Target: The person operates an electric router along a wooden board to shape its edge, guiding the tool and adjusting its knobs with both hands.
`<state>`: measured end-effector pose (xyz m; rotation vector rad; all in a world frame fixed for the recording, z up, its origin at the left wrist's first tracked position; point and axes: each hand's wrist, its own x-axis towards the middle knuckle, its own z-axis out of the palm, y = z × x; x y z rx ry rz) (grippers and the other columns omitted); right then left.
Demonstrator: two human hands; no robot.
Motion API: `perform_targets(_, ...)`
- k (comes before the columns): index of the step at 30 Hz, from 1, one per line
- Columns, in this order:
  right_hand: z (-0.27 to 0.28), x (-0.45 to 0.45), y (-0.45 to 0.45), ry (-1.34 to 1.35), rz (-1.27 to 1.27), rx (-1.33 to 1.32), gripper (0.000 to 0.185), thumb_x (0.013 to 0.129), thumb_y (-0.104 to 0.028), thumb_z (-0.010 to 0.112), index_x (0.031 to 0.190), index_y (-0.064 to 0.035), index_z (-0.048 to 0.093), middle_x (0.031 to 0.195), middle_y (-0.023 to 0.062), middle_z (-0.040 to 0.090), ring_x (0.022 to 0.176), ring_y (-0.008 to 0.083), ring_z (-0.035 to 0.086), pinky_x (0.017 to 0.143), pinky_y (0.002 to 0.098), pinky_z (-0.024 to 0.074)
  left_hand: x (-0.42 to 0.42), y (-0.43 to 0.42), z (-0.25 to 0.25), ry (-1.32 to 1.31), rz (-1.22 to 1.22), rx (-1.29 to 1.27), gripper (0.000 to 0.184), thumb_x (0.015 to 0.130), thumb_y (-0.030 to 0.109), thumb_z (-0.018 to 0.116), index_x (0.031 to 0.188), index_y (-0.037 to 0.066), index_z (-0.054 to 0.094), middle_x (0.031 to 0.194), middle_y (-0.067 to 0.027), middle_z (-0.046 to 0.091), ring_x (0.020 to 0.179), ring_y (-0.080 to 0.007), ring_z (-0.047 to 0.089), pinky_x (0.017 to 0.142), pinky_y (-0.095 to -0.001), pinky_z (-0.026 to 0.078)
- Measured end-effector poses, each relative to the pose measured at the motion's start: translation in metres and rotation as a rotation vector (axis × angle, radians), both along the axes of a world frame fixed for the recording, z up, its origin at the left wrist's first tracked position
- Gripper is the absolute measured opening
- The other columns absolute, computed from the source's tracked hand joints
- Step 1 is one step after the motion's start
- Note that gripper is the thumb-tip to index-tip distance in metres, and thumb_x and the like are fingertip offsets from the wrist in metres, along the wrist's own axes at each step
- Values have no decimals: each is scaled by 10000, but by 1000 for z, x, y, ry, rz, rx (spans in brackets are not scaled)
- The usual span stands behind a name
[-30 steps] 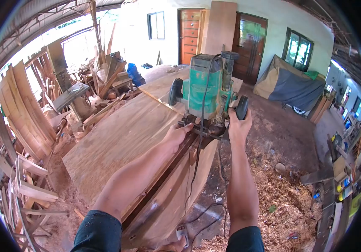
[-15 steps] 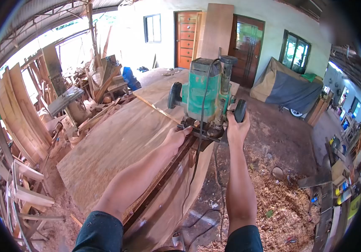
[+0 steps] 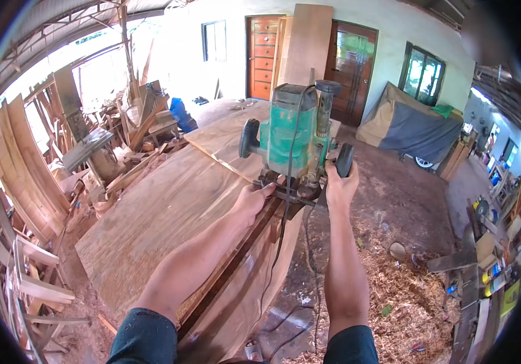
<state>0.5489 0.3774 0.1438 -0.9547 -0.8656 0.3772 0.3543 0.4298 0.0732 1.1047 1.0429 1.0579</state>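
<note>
A green plunge router [image 3: 281, 136] with black side knobs stands upright at the end of a long, narrow reddish-brown wood strip [image 3: 227, 285]. My left hand [image 3: 253, 201] is closed on the router's dark metal base, thumb and fingers at its near left edge. Around the right black knob [image 3: 345, 159], my right hand [image 3: 339, 187] is wrapped at its lower side. A black power cord [image 3: 286, 215] drops from the router's top across its front. The bit and the underside of the base are hidden.
Beneath the strip lies a large plywood sheet [image 3: 145, 230], with a thin wood stick [image 3: 218, 159] on it. Wood shavings [image 3: 406, 303] cover the floor at right, where cord also runs. Scrap lumber [image 3: 30, 176] crowds the left. A covered vehicle [image 3: 418, 130] stands by the wall.
The surroundings have shifted slightly left in view. Both hands keep the same hold on the router, which shows little movement against the strip.
</note>
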Motion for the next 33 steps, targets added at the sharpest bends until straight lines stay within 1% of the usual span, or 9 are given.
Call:
perform_targets(4, 3, 2, 5, 18, 14, 5, 231, 793, -161, 721, 907, -5, 594, 779, -3, 555, 696, 85, 473, 633, 264, 402, 4, 12, -6, -35, -23, -10, 253, 955, 238, 645, 1032, -3, 637, 921, -99, 696, 753, -179, 655, 661, -354, 534)
perform_targets(7, 5, 2, 7, 15, 11, 20, 236, 796, -165, 722, 909, -4, 593, 776, -7, 554, 690, 86, 468, 628, 265, 398, 6, 10, 0, -20, -20, -33, 310, 931, 309, 674, 1007, 9, 687, 847, -43, 646, 725, -126, 524, 644, -317, 392)
perform_targets(10, 3, 10, 19, -25, -31, 43, 239, 799, -164, 725, 925, -6, 596, 768, -13, 550, 672, 82, 466, 606, 258, 391, 14, 6, 13, -61, 9, -71, 301, 927, 319, 680, 965, 21, 685, 764, -9, 597, 639, -103, 458, 570, -305, 342)
perform_targets(17, -5, 23, 35, -1, 12, -10, 244, 807, -155, 733, 968, -21, 607, 767, -20, 547, 630, 57, 479, 532, 221, 368, 20, 19, 10, 30, 10, -34, 280, 928, 316, 681, 926, 35, 680, 732, 2, 594, 623, -101, 457, 559, -297, 355)
perform_targets(20, -18, 36, 55, -73, -60, 34, 263, 809, -161, 734, 991, -21, 605, 795, -15, 559, 645, 68, 504, 549, 233, 416, 23, 18, 17, 20, -8, -31, 275, 938, 306, 669, 938, 32, 675, 746, 1, 596, 644, -100, 478, 573, -295, 376)
perform_targets(23, -4, 28, 44, 25, 37, 0, 288, 812, -162, 730, 1026, -20, 599, 832, -8, 574, 673, 79, 534, 574, 244, 460, 28, 15, 25, -6, -10, -26, 274, 950, 298, 655, 960, 25, 670, 769, -2, 592, 670, -103, 493, 590, -300, 397)
perform_targets(26, -1, 28, 51, 33, 17, 28, 239, 825, -101, 700, 1007, -26, 565, 743, 10, 559, 515, 86, 522, 445, 242, 436, 33, 30, 18, -17, -15, -22, 272, 953, 305, 650, 968, 33, 661, 793, 0, 606, 671, -101, 516, 590, -288, 414)
perform_targets(29, -3, 34, 59, 3, -13, 27, 236, 819, -109, 700, 999, -29, 571, 739, 11, 559, 483, 85, 507, 417, 244, 431, 36, 37, 15, 44, -12, -29, 275, 949, 333, 656, 975, 60, 651, 808, 8, 637, 645, -91, 543, 562, -257, 425)
perform_targets(33, -6, 44, 70, -38, -34, 42, 214, 814, -102, 700, 966, -10, 581, 780, 12, 565, 610, 90, 528, 547, 246, 447, 42, 50, 10, 93, -15, -18, 277, 952, 338, 652, 977, 62, 638, 790, 5, 623, 654, -93, 539, 537, -259, 417)
